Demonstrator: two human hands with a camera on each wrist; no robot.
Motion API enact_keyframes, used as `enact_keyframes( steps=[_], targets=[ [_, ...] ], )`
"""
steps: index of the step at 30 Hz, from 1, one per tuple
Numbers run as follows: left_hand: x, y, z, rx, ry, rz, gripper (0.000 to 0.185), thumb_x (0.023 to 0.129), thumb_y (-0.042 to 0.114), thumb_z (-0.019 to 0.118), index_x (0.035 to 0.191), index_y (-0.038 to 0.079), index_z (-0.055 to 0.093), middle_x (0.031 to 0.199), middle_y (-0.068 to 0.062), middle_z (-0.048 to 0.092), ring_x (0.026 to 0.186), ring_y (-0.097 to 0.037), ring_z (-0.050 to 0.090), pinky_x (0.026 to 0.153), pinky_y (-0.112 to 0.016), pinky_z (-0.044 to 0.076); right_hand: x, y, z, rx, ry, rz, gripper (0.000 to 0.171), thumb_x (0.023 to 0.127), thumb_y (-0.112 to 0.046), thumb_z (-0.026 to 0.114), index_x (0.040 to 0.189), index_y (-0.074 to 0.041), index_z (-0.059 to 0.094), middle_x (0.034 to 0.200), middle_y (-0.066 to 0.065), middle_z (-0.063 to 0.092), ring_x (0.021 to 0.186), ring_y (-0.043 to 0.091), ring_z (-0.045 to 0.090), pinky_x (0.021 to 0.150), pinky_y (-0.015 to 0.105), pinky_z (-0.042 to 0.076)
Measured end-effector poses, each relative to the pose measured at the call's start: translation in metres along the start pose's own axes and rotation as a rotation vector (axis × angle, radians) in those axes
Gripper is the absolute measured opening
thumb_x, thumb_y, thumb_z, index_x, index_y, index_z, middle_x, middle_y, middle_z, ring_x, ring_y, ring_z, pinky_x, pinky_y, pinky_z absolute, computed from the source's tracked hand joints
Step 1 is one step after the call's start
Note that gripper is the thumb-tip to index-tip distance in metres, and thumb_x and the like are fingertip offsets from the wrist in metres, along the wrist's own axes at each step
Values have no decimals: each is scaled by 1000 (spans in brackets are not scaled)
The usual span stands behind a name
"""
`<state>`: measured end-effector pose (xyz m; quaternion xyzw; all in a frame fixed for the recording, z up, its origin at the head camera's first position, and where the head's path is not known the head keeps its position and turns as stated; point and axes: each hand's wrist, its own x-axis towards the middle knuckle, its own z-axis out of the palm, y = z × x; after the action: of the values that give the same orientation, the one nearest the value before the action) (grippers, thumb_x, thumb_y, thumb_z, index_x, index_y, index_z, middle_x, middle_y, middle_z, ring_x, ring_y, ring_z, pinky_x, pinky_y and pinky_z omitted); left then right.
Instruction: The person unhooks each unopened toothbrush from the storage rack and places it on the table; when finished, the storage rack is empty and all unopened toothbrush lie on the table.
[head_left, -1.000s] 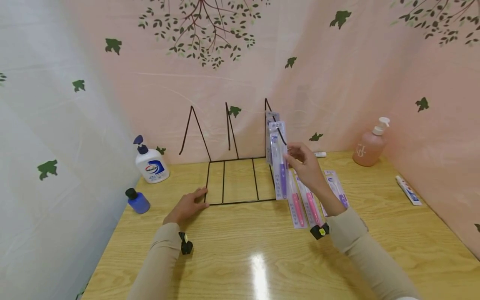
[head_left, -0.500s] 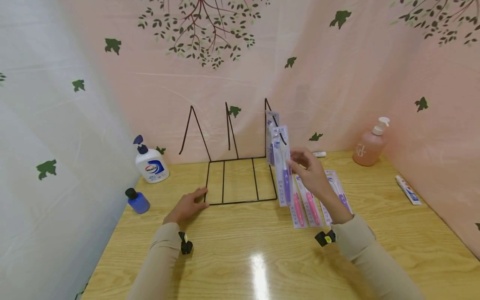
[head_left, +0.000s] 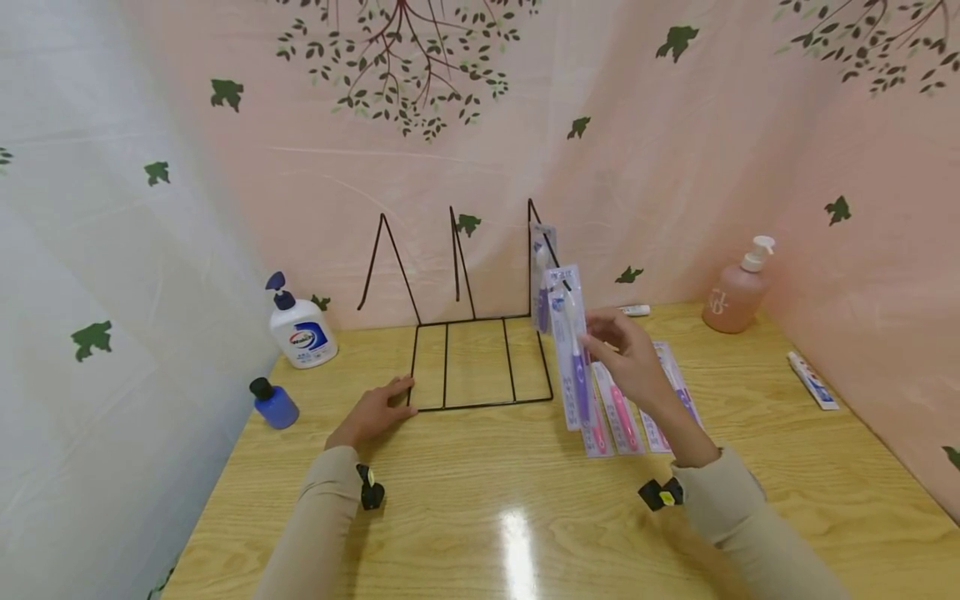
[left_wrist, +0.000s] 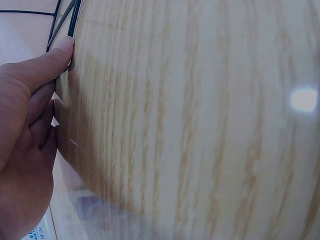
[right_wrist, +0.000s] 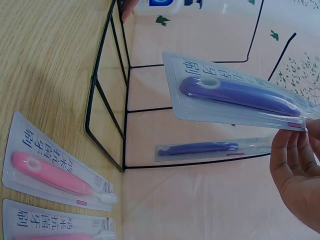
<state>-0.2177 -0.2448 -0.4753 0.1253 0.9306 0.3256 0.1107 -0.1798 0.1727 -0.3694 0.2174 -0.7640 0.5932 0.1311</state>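
Observation:
My right hand pinches a packaged purple toothbrush by its right edge. The top of that package overlaps the tip of the right arm of a black wire rack. Farther back on the same arm hangs another packaged purple toothbrush, seen below the held one in the right wrist view. My left hand holds the rack's front left corner, thumb on the wire; its other fingertips are hidden in the left wrist view. The rack's left and middle arms carry nothing.
Several packaged toothbrushes, including a pink one, lie right of the rack. A white pump bottle and a blue bottle stand left. At right are a pink pump bottle and a toothpaste tube.
My right hand has drawn the purple toothbrush package toward me, down and slightly right, out to the rack arm's tip. My left hand has stayed at the rack's corner.

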Motion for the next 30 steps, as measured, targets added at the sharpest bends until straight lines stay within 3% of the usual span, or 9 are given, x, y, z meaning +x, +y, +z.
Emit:
enact_keyframes(
  steps=[9, 18, 30],
  targets=[
    [0, 0, 0, -1, 4, -1, 63, 93, 27, 63, 149, 14, 37, 156, -7, 30, 146, -31, 21, 117, -54, 19, -8, -3, -2, -34, 13, 17, 28, 95, -13, 59, 122, -4, 57, 102, 6, 63, 86, 9, 62, 72, 23, 56],
    [-1, 1, 1, -7, 4, 0, 63, 93, 27, 62, 149, 14, 36, 156, -7, 29, 146, -30, 20, 117, -54, 19, -15, -9, -5, 8, 10, 11, 27, 96, -10, 58, 121, -2, 56, 100, -2, 63, 86, 9, 62, 72, 24, 56],
    [-1, 1, 0, -14, 0, 4, 63, 94, 27, 62, 149, 13, 36, 156, -7, 29, 146, -31, 20, 116, -54, 19, -29, -8, -36, -53, 101, 29, 30, 96, -11, 57, 124, 0, 54, 105, -7, 61, 90, 7, 61, 74, 18, 55]
  ],
)
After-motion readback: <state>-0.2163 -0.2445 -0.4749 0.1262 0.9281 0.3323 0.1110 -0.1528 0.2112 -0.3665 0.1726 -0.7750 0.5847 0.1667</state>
